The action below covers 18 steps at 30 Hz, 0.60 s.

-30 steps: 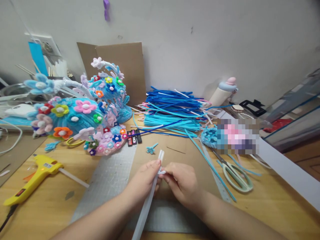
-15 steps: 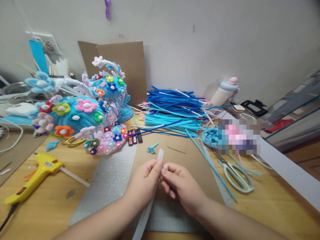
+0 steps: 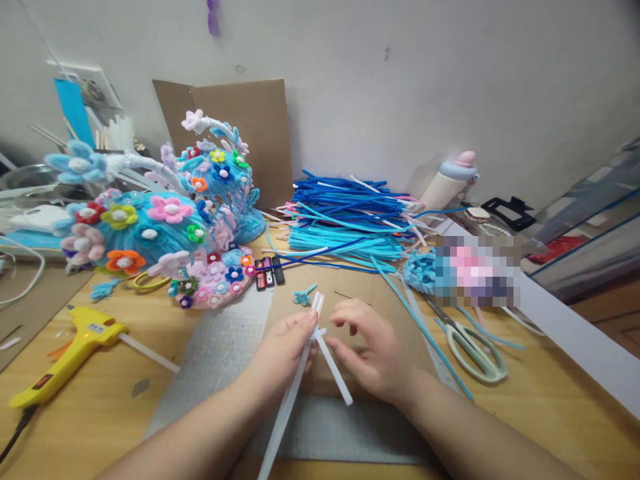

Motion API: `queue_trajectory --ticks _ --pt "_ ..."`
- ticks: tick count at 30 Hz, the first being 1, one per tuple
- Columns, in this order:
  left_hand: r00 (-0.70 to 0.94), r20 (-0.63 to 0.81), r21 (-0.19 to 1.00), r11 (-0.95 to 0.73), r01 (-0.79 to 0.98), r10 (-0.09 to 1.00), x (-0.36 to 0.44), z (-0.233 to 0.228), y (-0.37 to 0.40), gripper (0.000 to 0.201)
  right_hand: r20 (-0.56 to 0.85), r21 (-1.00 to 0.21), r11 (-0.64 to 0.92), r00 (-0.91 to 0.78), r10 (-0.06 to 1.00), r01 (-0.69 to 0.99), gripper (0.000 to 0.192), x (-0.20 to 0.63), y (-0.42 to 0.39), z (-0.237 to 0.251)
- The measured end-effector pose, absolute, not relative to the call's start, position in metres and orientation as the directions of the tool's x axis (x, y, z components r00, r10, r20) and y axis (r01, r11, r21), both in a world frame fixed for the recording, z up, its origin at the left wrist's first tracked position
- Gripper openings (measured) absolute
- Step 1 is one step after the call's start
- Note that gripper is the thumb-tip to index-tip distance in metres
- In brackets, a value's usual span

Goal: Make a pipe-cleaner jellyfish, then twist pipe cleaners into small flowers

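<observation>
My left hand [image 3: 287, 343] is closed around long translucent white plastic sticks [image 3: 287, 420], which look like glue sticks. Their top ends poke out above the thumb, and the long part runs down toward the near edge. From the thumb a shorter white piece [image 3: 336, 373] slants down to the right; how it joins the sticks I cannot tell. My right hand [image 3: 367, 343] is held just to the right, fingers curved and apart, with nothing in it. Beyond the hands a small blue fuzzy flower [image 3: 303, 297] on a short stem lies on the cardboard [image 3: 380, 293].
A yellow glue gun [image 3: 85, 340] lies at left. Flower-covered fuzzy models [image 3: 150, 233] stand behind it. Blue pipe cleaners [image 3: 345, 220] are piled at the back. Scissors [image 3: 475, 347] lie at right, near a white bottle [image 3: 447, 183]. A cutting mat [image 3: 210, 360] lies under the cardboard.
My right hand has let go and moved slightly right, its fingers opening. The shorter white piece now shows, slanting from my left hand, which keeps its grip.
</observation>
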<state>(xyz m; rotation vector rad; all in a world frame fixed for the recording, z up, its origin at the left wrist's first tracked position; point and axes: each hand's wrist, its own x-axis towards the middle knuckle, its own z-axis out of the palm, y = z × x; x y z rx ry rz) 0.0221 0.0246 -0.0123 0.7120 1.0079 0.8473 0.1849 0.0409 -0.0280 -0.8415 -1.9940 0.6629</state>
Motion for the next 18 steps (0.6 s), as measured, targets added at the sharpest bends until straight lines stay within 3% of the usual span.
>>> queue_trajectory --ticks 2,5,8,10,12,13,14,16,18 --pt "0.29 -0.404 0.84 0.477 -0.258 0.868 0.024 -0.015 0.023 0.041 0.571 -0.497 0.786 -0.543 0.615 0.368 0.023 0.186 0.038 -0.024" --pt "0.271 -0.363 0.872 0.427 -0.238 0.892 0.026 -0.022 0.024 0.043 0.547 -0.386 0.814 -0.603 0.581 0.434 0.017 0.184 0.034 -0.02" --pt "0.229 -0.309 0.916 0.353 -0.188 0.923 0.027 -0.027 0.025 0.043 0.508 -0.394 0.786 -0.599 0.619 0.478 0.015 0.18 0.031 -0.021" --pt "0.203 -0.255 0.948 0.286 -0.141 0.945 0.027 -0.03 0.025 0.041 0.466 -0.535 0.718 -0.553 0.691 0.446 0.014 0.176 0.029 -0.024" --pt "0.189 -0.185 0.976 0.203 -0.081 0.964 0.027 -0.031 0.023 0.04 0.31 -0.829 0.468 -0.447 0.839 0.306 0.014 0.172 0.028 -0.027" --pt "0.18 -0.154 0.986 0.162 -0.033 0.972 0.027 -0.031 0.022 0.039 0.153 -0.954 0.243 -0.412 0.898 0.174 0.016 0.17 0.027 -0.029" --pt "0.165 -0.126 0.992 0.123 0.031 0.978 0.026 -0.031 0.021 0.038 -0.038 -0.999 -0.028 -0.426 0.904 0.028 0.019 0.168 0.028 -0.029" --pt "0.131 -0.083 0.985 0.062 0.16 0.988 0.026 -0.031 0.019 0.038 -0.337 -0.845 -0.509 -0.578 0.744 -0.162 0.023 0.167 0.03 -0.031" --pt "0.14 -0.075 0.984 0.051 0.171 0.987 0.024 -0.03 0.02 0.038 -0.402 -0.693 -0.695 -0.697 0.594 -0.192 0.024 0.167 0.033 -0.033"
